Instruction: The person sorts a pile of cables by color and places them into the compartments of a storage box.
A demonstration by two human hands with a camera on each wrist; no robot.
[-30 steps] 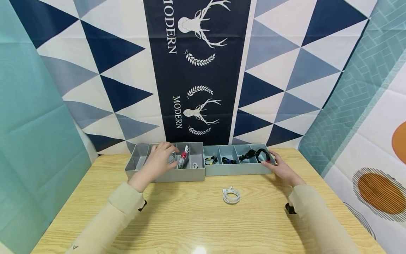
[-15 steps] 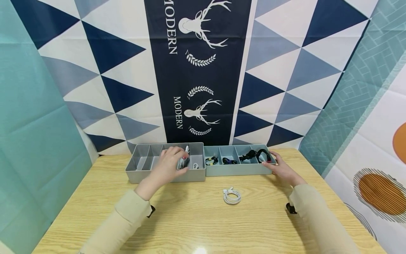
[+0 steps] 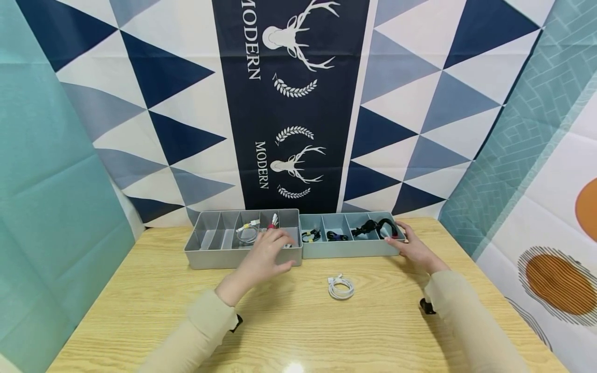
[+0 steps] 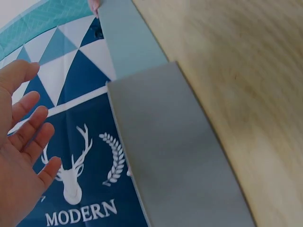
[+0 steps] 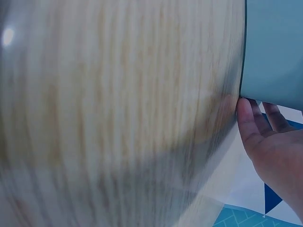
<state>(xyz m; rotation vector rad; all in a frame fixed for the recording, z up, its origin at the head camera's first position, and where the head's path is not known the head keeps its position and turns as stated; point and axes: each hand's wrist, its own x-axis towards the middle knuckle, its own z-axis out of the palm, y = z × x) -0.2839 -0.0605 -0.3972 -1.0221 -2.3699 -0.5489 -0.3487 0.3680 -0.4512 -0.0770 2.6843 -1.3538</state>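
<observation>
My left hand (image 3: 265,255) hovers over the front edge of the grey divided box (image 3: 210,258), its fingers relaxed and holding nothing. In the left wrist view its fingers are spread apart from the box. My right hand (image 3: 415,248) holds the right end of the light blue divided box (image 3: 350,250), thumb at the front corner and fingers along the end. A coiled white cable (image 3: 341,288) lies on the table before the boxes. Inside the grey box are a looped cable (image 3: 247,234) and a red-tied cable bundle (image 3: 273,221), partly hidden by my left hand.
The blue box holds a yellow-tied black cable (image 3: 311,236), a dark cable (image 3: 337,236), a black cable with a thick plug (image 3: 366,228) and a black loop (image 3: 387,228). The boxes stand side by side on the wooden table (image 3: 298,321), against a patterned cloth backdrop (image 3: 298,103).
My left hand has moved right and toward me across the grey box, uncovering the looped cable. My right hand and the boxes stay where they were.
</observation>
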